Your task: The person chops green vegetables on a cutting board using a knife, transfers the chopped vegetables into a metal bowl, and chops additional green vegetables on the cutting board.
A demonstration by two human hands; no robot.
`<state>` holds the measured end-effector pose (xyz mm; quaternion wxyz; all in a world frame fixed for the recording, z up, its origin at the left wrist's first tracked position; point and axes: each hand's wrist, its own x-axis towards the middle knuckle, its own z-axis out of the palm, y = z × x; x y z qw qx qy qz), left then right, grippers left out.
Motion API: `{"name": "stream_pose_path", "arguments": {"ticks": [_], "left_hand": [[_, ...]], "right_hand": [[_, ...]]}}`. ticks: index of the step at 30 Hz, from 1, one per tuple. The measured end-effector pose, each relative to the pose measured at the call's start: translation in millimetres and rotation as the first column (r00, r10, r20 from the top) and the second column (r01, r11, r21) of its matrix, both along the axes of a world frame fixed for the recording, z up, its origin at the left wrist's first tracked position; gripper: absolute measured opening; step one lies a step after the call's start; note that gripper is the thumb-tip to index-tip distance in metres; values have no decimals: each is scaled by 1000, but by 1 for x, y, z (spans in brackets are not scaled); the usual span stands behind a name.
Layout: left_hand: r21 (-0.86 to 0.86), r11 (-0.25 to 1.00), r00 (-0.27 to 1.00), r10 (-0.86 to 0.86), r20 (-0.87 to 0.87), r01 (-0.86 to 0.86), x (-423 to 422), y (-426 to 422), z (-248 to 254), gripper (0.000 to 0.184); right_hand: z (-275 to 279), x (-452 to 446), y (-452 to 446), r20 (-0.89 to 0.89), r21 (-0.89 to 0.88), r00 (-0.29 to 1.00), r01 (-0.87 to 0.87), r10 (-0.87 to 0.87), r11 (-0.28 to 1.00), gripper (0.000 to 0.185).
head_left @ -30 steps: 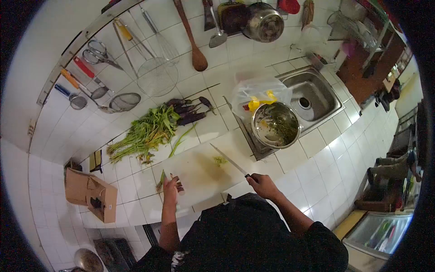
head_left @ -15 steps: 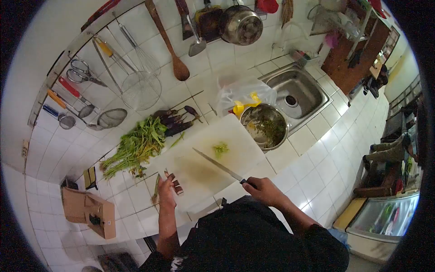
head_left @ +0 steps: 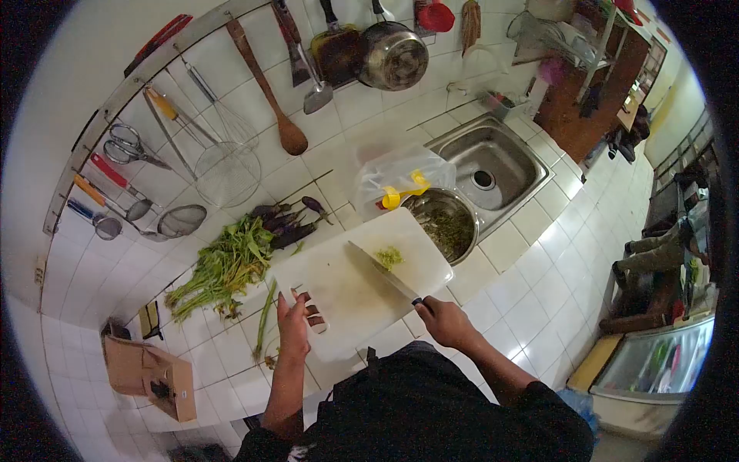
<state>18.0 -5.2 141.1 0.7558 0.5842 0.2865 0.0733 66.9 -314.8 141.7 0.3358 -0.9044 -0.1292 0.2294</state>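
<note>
My left hand [head_left: 294,325] grips the left end of the white cutting board [head_left: 346,281], with its fingers at the slots of the handle. The knife [head_left: 385,272] is in my right hand [head_left: 448,323], its blade slanting up and left over the board. Beside the blade lies a small heap of chopped green pieces [head_left: 389,256]. The board's right end is close to a steel bowl [head_left: 476,228] with dark green cuttings inside. A long green stalk [head_left: 265,317] lies on the tiles just left of my left hand.
Leafy greens [head_left: 223,269] and purple eggplants [head_left: 291,232] lie behind the board. A plastic bag [head_left: 400,169] touches the bowl near the sink [head_left: 493,165]. An open cardboard box [head_left: 146,369] stands at the left; utensils and pans hang on the wall.
The board has been tilted and shifted right toward the bowl, with my left hand on it. The long stalk now lies left of the board. The view has turned somewhat.
</note>
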Motion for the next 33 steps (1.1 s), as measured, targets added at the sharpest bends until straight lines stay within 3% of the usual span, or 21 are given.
{"name": "stream_pose_path", "arguments": {"ticks": [6, 11, 15, 19, 21, 23, 25, 27, 29, 31, 33], "left_hand": [[8, 1000, 1000, -21, 1, 21, 12, -7, 18, 40], [7, 997, 996, -82, 28, 82, 21, -4, 12, 46], [-11, 999, 999, -49, -1, 49, 27, -9, 15, 45], [-35, 999, 1000, -21, 15, 22, 29, -15, 23, 41], [-32, 999, 1000, -12, 9, 13, 26, -13, 19, 42], [-26, 1000, 1000, -5, 10, 5, 26, -12, 18, 43], [-12, 1000, 1000, 9, 1, -9, 27, -15, 20, 45], [-18, 1000, 1000, 19, 1, -19, 26, -15, 18, 44], [-26, 999, 1000, 27, 5, -27, 26, -15, 16, 43], [-27, 999, 1000, 18, -3, -18, 24, -13, 15, 43], [-18, 1000, 1000, 23, -12, -23, 23, -10, 18, 44]], "right_hand": [[0, 13, -13, 7, 39, 994, 105, -105, 994, 41], [-40, 36, -37, 59, 15, 955, 291, -292, 956, 43], [-54, 57, -59, -92, 163, 871, 492, -483, 855, 48], [-28, 51, -57, -131, 210, 851, 525, -509, 825, 47], [-11, 41, -48, -302, 377, 849, 524, -434, 764, 41], [-3, 36, -42, -322, 291, 870, 468, -375, 835, 46], [3, 31, -30, -272, 297, 925, 345, -267, 891, 46], [-25, 41, -32, -249, 283, 943, 289, -221, 915, 48], [-63, 55, -43, -8, 157, 962, 270, -272, 950, 49], [-48, 69, -55, 121, -50, 926, 364, -356, 930, 46], [-43, 74, -65, 109, 32, 892, 438, -438, 899, 47]]}}
